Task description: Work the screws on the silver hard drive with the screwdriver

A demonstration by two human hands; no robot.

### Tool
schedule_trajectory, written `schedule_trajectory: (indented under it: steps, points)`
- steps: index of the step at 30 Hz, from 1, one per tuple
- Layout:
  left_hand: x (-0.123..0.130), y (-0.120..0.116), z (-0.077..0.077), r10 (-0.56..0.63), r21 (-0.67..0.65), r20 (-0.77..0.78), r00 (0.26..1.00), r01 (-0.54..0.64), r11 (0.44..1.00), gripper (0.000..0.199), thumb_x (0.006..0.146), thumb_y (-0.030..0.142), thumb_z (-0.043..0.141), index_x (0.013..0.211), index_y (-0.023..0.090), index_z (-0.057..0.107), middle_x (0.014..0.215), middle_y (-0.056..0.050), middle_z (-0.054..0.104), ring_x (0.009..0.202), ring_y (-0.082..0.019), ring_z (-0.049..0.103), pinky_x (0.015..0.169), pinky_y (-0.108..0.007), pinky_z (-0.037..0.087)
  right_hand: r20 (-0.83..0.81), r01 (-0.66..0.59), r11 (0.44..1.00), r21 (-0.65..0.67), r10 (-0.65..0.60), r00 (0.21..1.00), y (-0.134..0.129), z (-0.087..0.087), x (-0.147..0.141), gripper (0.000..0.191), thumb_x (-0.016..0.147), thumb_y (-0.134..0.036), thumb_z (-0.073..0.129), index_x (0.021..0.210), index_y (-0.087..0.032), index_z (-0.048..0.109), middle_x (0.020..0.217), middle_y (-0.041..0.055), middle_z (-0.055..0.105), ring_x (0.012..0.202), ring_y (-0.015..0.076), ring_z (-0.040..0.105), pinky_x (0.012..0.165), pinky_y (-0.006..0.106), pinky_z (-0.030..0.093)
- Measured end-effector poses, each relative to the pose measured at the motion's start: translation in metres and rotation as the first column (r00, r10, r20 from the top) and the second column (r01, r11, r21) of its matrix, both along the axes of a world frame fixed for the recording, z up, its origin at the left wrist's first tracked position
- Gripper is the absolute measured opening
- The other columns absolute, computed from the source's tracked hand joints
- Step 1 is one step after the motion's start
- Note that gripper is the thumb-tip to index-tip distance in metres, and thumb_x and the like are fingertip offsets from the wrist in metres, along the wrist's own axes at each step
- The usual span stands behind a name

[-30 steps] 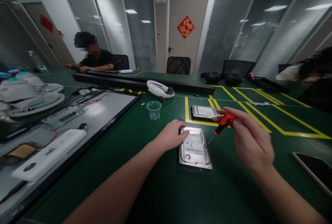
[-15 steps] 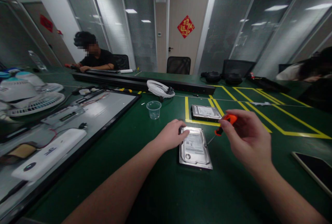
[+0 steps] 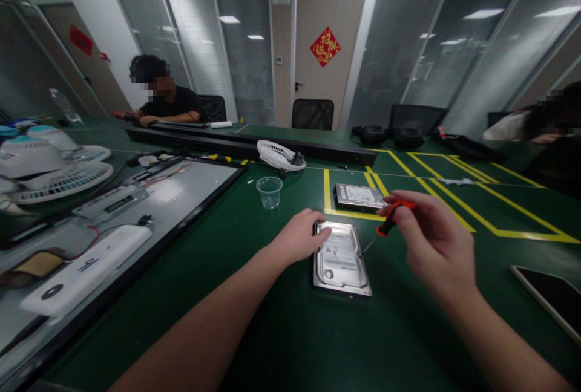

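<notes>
A silver hard drive with a white label lies flat on the green table in front of me. My left hand grips its far left corner, thumb on the top face and fingers over the edge. In my right hand is a screwdriver with an orange and black handle, held between thumb and fingers. Its thin shaft slants down to the left, and the tip meets the drive's right edge. Just beyond lies a second hard drive, inside yellow tape lines.
A clear plastic cup and a white fan grille stand beyond my left hand. An opened display panel fills the left side. At right lies a phone. Across the table sits a person; another is at far right.
The fingers of my right hand have shifted around the screwdriver's handle, which has turned slightly. The tip stays at the drive's edge, and my left hand has not moved.
</notes>
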State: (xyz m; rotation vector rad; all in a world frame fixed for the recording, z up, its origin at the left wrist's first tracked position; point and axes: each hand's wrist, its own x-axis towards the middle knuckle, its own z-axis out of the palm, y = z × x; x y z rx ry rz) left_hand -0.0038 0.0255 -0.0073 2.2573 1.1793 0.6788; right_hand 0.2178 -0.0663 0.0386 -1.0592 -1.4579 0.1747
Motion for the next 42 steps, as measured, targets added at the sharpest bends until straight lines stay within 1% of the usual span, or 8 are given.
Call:
schedule_trajectory:
  steps: [7,11,19,23,27,30,38,42]
  points:
    - [0.0009,-0.0013,0.0018,0.005,0.012,-0.016,1.0,-0.005,1.0,0.035,0.096,0.041,0.061,0.119,0.017,0.073,0.11,-0.01,0.068,0.094,-0.024,0.066,0.085,-0.036,0.053,-0.035,-0.06,0.997,-0.042,0.058,0.998,0.0013,-0.0023,0.0033,0.031,0.105,-0.033,0.054,0.132,-0.032,0.069,0.129,0.0061,0.074,0.115,0.0247,0.072,0.104,0.047,0.055]
    - [0.0005,-0.001,0.0006,0.0,0.024,-0.002,1.0,0.0,1.0,0.035,0.096,0.041,0.061,0.118,0.017,0.073,0.109,-0.01,0.068,0.094,-0.024,0.066,0.085,-0.036,0.053,-0.009,-0.039,0.999,-0.008,0.039,0.999,0.0015,-0.0021,0.0017,0.029,0.103,-0.031,0.057,0.13,-0.03,0.07,0.121,0.0069,0.074,0.106,0.0232,0.074,0.093,0.042,0.06]
    - [0.0003,-0.0007,0.0006,-0.003,0.039,0.008,1.0,0.003,0.999,0.033,0.095,0.039,0.062,0.116,0.016,0.074,0.107,-0.01,0.068,0.094,-0.024,0.066,0.085,-0.035,0.053,0.06,0.056,0.998,0.042,-0.058,0.997,0.0043,-0.0029,0.0029,0.028,0.091,-0.028,0.076,0.119,-0.029,0.072,0.102,0.0048,0.071,0.089,0.0214,0.07,0.081,0.039,0.06]
    - [0.0002,-0.0014,0.0017,-0.007,0.034,0.007,1.0,0.007,0.999,0.034,0.096,0.04,0.061,0.116,0.016,0.073,0.108,-0.01,0.068,0.094,-0.024,0.066,0.085,-0.036,0.053,0.055,0.045,0.998,0.039,-0.047,0.997,0.0022,-0.0006,0.003,0.022,0.095,-0.03,0.07,0.117,-0.03,0.073,0.103,0.0053,0.07,0.09,0.0216,0.069,0.08,0.038,0.059]
    - [0.0001,-0.0011,0.0012,-0.006,0.03,0.008,1.0,0.006,1.0,0.033,0.096,0.04,0.061,0.117,0.017,0.073,0.108,-0.009,0.067,0.094,-0.024,0.066,0.085,-0.036,0.053,-0.043,-0.045,0.999,-0.003,0.045,0.998,-0.0012,0.0013,0.0016,0.026,0.104,-0.03,0.056,0.124,-0.031,0.073,0.115,0.0058,0.075,0.106,0.0239,0.072,0.094,0.042,0.056]
    - [0.0002,-0.0004,0.0002,-0.009,0.027,0.005,1.0,0.009,1.0,0.034,0.096,0.04,0.061,0.118,0.017,0.073,0.107,-0.009,0.067,0.094,-0.023,0.066,0.085,-0.036,0.053,-0.081,-0.087,0.996,-0.019,0.085,0.993,-0.0016,0.0002,0.0008,0.029,0.104,-0.03,0.056,0.128,-0.031,0.072,0.124,0.0059,0.074,0.111,0.0245,0.072,0.1,0.044,0.055]
    - [0.0004,0.0001,-0.0006,-0.006,0.042,-0.001,1.0,0.006,0.999,0.034,0.096,0.041,0.061,0.117,0.017,0.073,0.108,-0.009,0.067,0.093,-0.023,0.066,0.087,-0.035,0.052,0.036,0.01,1.0,0.024,-0.01,0.999,0.0019,-0.0032,0.0018,0.031,0.094,-0.026,0.072,0.125,-0.028,0.071,0.105,0.0051,0.072,0.091,0.0191,0.071,0.085,0.035,0.059]
    - [0.0006,0.0,-0.0004,-0.005,0.038,0.0,1.0,0.005,0.999,0.034,0.096,0.041,0.062,0.117,0.016,0.073,0.107,-0.009,0.067,0.094,-0.023,0.066,0.086,-0.035,0.052,0.05,0.045,0.998,0.049,-0.047,0.998,0.0036,-0.0028,0.0027,0.031,0.09,-0.026,0.077,0.121,-0.028,0.071,0.104,0.0043,0.07,0.09,0.0186,0.069,0.083,0.034,0.059]
